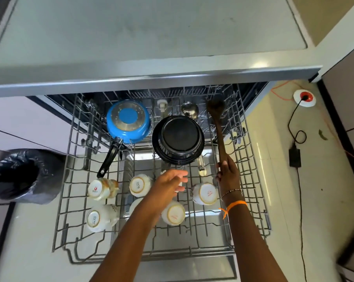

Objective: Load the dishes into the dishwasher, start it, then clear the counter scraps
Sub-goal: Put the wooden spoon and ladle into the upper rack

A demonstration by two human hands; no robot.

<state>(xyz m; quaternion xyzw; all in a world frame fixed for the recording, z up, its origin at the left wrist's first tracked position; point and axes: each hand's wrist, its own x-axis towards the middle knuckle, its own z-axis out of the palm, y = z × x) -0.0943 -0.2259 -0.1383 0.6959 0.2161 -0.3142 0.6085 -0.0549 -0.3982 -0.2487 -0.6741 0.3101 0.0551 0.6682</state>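
The grey wire dishwasher rack [66, 200] is pulled out below the counter. My right hand [228, 169] grips the handle of a dark wooden spoon [217, 119] that lies along the rack's right side, bowl end at the back. My left hand [170, 184] hovers open over the rack's middle, fingers stretched above the cups. A blue pan [128, 121] with a black handle and a black pot [178, 139] sit upside down at the back. Several white cups [205, 193] stand upside down in front. A steel ladle [190, 109] lies behind the black pot.
A bin [15, 176] lined with a black bag stands on the floor at the left. The grey counter [151, 37] overhangs the dishwasher. At the right, a black cable and adapter [294, 157] run across the tiled floor to a white-and-red socket [304, 97].
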